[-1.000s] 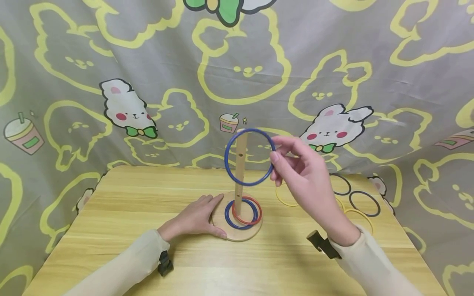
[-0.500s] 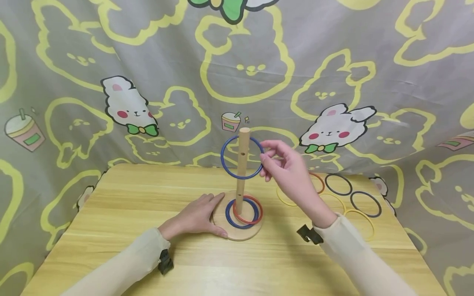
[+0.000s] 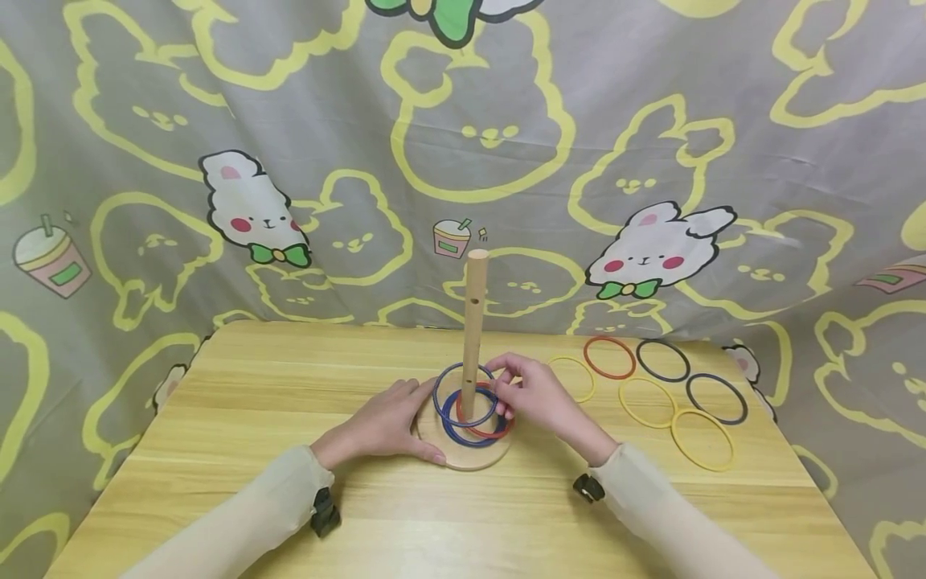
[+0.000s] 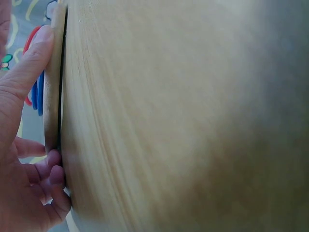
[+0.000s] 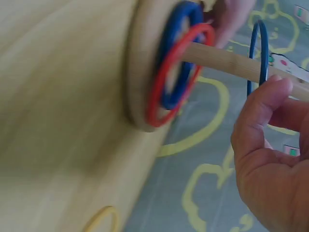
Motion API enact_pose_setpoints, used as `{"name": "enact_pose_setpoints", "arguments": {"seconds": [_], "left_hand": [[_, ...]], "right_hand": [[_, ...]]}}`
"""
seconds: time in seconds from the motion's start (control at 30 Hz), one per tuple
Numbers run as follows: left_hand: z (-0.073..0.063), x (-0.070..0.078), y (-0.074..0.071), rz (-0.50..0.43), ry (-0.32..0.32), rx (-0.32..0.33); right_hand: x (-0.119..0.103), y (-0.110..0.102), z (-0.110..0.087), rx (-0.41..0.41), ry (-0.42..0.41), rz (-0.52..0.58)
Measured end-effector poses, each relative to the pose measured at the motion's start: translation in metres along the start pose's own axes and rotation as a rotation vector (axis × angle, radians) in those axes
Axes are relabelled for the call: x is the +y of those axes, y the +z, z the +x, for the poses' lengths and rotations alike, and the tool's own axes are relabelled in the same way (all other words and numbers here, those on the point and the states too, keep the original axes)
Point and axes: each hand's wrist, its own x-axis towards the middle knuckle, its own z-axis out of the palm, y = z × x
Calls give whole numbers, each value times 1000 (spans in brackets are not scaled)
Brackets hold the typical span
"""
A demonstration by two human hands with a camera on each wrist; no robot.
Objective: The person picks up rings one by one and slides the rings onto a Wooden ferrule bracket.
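A wooden post (image 3: 474, 322) stands upright on a round wooden base (image 3: 470, 460). My right hand (image 3: 534, 394) pinches a blue ring (image 3: 436, 390) at its right side. In the right wrist view, this blue ring (image 5: 264, 53) encircles the post, apart from the rings below. Around the foot of the post lie a red ring (image 5: 158, 89) and blue rings (image 5: 166, 36), the red one on top. My left hand (image 3: 387, 422) grips the base's left edge. The left wrist view has its thumb (image 4: 31, 60) over the rim and the fingers curled against the edge.
On the table's right side lie a red ring (image 3: 587, 363), dark rings (image 3: 640, 362) and several yellow rings (image 3: 674, 442). A patterned grey curtain (image 3: 347, 104) hangs behind the wooden table (image 3: 275, 370). Dark straps are on both sleeves.
My right hand has moved left and brought the blue ring down the post from near its top to near the base. My left hand has stayed on the base.
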Motion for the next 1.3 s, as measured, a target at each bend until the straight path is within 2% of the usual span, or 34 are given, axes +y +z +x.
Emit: {"name": "enact_pose_setpoints", "arguments": {"seconds": [0.23,0.33,0.43,0.53,0.67,0.77,0.9,0.97,1.03,1.2,1.3], "left_hand": [[0,0,1,-2,-12,-9],[1,-1,1,-3,-13,-9],[1,-1,1,5,-11,-9],[1,-1,2,6,-11,-14],[2,-1,2,9,-16,-18],[2,-2,3,14,-17,-16],[2,-3,3,20,-15,-14],[2,-3,3,20,-17,-16],[2,-4,4,22,-19,-17],[2,-3,3,17,-19,-20],[1,-3,2,22,-16,-21]], "right_hand": [[22,7,-4,-46,41,-75],[31,6,-7,-20,49,-106],[42,0,-10,46,35,-163],[54,-12,-14,113,9,-233],[71,-37,-19,169,-44,-430],[82,-56,-22,181,-57,-585],[91,-71,-26,159,-17,-652],[92,-75,-27,143,-24,-667],[92,-76,-29,122,-67,-694],[88,-72,-35,90,-250,-815],[85,-67,-43,78,-319,-839]]}}
